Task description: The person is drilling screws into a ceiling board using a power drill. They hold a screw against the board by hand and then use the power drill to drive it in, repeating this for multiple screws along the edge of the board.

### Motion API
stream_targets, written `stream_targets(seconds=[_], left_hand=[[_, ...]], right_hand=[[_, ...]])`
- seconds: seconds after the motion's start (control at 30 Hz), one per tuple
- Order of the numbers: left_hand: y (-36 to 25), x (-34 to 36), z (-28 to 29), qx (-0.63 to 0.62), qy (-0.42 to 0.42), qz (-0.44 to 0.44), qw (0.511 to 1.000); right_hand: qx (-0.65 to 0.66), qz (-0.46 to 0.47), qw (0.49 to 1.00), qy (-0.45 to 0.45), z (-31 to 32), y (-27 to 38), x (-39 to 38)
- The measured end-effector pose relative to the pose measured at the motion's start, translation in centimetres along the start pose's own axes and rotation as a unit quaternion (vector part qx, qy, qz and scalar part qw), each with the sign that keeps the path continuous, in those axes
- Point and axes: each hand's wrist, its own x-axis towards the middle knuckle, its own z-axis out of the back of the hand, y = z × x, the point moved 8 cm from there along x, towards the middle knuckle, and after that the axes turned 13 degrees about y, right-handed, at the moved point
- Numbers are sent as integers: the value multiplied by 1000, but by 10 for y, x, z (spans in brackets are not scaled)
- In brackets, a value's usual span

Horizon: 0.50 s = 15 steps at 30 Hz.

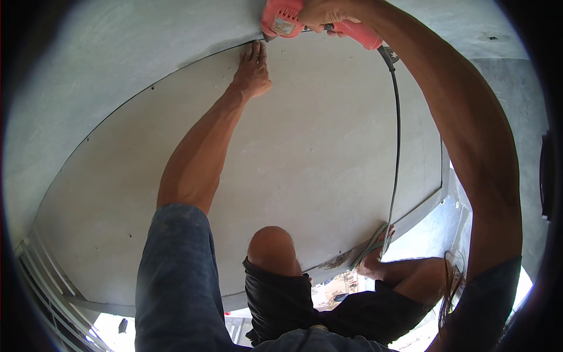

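Observation:
My right hand [329, 13] is wrapped round the handle of a red corded power drill [285, 14] at the top of the view. The drill's nose points down at the panel's far edge, close to my left fingertips; its exact contact with the panel is too small to tell. My left hand [253, 73] lies on the large pale grey panel [311, 170], its fingers stretched toward that edge. From the drill's handle a black cord [398, 129] hangs over the panel toward my foot. Small dark holes or screw spots dot the panel.
A grey wall [105, 70] meets the panel's curved far edge along a dark seam. White metal bars [50, 287] stand at the lower left. My sandalled foot [375, 249] rests by the near right edge, with bright gaps below it showing a lower level.

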Motion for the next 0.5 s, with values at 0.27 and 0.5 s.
stream_targets(seconds=[0.27,0.5], left_hand=[[1,0,1,-1,-13,-5,1000],[-16,8,6,4,-7,-13,1000]], right_hand=[[-14,-7,1000,2,2,15,-10],[83,-46,994,53,-18,-10,41]])
